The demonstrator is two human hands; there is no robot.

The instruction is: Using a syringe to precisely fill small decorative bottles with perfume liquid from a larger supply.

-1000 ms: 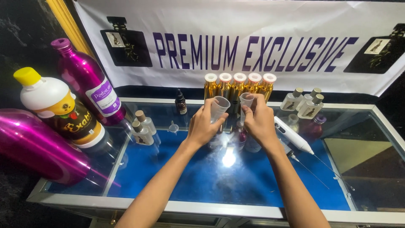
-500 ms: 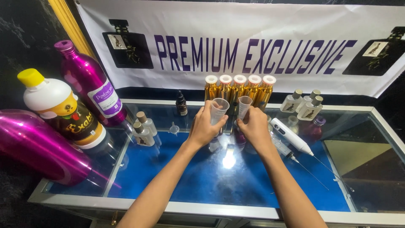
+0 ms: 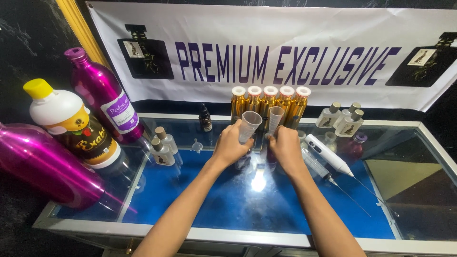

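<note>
Both hands have come down a little since the earlier frames, and the two cups now sit lower in front of the gold bottles. Left hand (image 3: 232, 145) is wrapped around a small see-through cup (image 3: 249, 124); it looks like thin, clear plastic, wide at the top and narrow at the bottom. Right hand (image 3: 287, 148) is closed around a second clear cup (image 3: 275, 119) of the same cone shape. The two hands are close side by side but not touching, and each cup stands upright, poking up out of the fingers.

Just behind the cups is a row of five shiny gold bottles (image 3: 269, 102) with white and pink caps. They stand on a smooth glass counter (image 3: 409, 157) with a bright blue bottom under the glass (a light shines back off it between the arms).

Next to the right hand lies a white pen-shaped tool (image 3: 328, 153) with a thin, pointy tip. Farther right stand three small clear square bottles (image 3: 342, 119) with grey tops. To the left of the left hand are a tiny clear funnel (image 3: 196, 145), two small bottles with tan caps (image 3: 162, 147), and a little dark bottle (image 3: 205, 119).

Far left, a tall shiny pink metal bottle (image 3: 104, 97) stands up, another pink bottle (image 3: 43, 166) lies tilted, and a fat brown bottle with a yellow cap (image 3: 71, 126) sits between them. A white banner (image 3: 285, 28) hangs behind.
</note>
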